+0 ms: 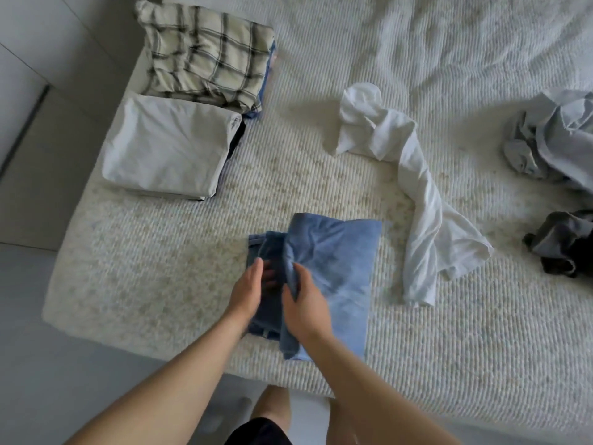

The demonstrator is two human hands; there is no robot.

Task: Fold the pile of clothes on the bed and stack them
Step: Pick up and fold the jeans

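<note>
Both hands sit blurred on the folded blue cotton garment [333,271]: right hand [303,305] pinches a fold, left hand's [247,292] grip unclear

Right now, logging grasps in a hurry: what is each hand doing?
Left hand: open, straight fingers resting on the blue garment.
Right hand: closed on a fold of the blue garment.

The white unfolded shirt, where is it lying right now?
In the head view the white shirt sprawls unfolded on the bed, right of centre, just right of the blue garment under both hands and left of the grey crumpled clothes.
</note>
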